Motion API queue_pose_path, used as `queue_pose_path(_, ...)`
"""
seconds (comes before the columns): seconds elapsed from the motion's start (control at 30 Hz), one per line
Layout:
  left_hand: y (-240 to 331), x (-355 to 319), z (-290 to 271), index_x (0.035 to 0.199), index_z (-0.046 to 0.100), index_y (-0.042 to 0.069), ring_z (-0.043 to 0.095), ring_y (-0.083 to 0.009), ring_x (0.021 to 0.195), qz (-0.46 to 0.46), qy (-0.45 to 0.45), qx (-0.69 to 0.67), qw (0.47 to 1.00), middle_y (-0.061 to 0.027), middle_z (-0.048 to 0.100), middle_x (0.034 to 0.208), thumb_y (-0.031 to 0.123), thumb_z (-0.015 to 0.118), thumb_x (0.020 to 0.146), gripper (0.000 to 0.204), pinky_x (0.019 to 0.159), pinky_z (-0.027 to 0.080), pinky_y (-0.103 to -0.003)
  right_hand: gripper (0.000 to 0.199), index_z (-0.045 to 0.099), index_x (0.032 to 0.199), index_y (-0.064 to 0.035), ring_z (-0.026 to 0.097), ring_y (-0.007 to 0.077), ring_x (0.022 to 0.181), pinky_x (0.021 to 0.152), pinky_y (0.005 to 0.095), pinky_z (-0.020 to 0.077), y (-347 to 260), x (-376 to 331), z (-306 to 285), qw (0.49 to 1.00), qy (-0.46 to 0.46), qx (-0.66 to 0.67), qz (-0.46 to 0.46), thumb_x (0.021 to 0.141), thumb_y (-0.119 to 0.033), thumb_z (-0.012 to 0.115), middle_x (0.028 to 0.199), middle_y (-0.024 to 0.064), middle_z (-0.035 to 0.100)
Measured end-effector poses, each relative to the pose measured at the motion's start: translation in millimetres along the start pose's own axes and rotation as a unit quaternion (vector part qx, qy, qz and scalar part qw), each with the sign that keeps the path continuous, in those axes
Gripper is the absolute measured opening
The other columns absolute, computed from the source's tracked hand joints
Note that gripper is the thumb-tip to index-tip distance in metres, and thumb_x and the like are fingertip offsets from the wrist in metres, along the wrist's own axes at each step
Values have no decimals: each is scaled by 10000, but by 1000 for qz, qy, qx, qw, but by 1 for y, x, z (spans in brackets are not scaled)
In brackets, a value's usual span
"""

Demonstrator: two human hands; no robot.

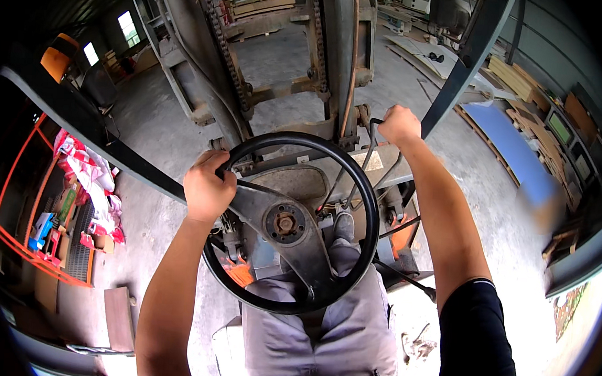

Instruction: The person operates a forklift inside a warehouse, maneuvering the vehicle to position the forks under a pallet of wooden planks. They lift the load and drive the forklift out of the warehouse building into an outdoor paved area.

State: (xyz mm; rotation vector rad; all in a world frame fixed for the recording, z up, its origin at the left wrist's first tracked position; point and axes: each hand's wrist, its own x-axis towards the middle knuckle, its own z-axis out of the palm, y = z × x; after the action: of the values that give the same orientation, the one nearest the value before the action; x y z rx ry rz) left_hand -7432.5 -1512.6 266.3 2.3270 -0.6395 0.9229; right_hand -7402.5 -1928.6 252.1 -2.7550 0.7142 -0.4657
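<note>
My left hand is closed round the upper left rim of a black steering wheel. The wheel's wide spoke crosses a worn hub with a rusty nut in its centre. Ahead and to the right, my right hand is wrapped over the top of a bent control lever. A second lever rises beside it; its upper end is near my right wrist. Under the wheel are my legs in grey trousers, with one shoe down by the floor plate.
A forklift mast with chains stands straight ahead. Dark posts frame both sides. An orange metal rack with red and white cloth is at left. Blue sheet material and wooden boards lie at right on the concrete floor.
</note>
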Motion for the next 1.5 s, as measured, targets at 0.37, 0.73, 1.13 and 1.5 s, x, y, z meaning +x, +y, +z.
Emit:
queue_pose_path(0.37,294,-209,-97,976,720,42,672,-306,965,140,-52,-82,985,-123,706,1044,88,633,672,320,862,548,-398,278,753,932,-53,701,331,955,866,391,559,122,-336,-118,1000,6,6,-7,715,-203,664,973,172,728)
queue_pose_path(0.73,513,-662,-309,949,644,25,605,-228,1023,287,-200,-252,902,-71,609,977,61,642,687,265,744,551,-314,276,749,936,-81,677,375,958,847,430,545,248,-686,-211,997,65,38,-31,693,-146,635,968,191,715)
queue_pose_path(1.13,581,-983,-472,809,584,71,589,-225,948,273,-155,-158,936,-54,513,824,181,613,698,159,688,527,-312,224,728,943,-56,659,371,1009,850,457,531,348,-971,-221,999,29,-2,-43,801,-184,612,1043,207,688)
queue_pose_path(1.5,593,-1033,-537,702,568,65,525,-269,767,240,-21,-96,966,-73,509,760,221,647,614,196,597,445,-380,289,571,1108,66,578,463,1073,887,465,460,484,-957,-186,974,4,58,-218,894,-121,517,1095,299,615)
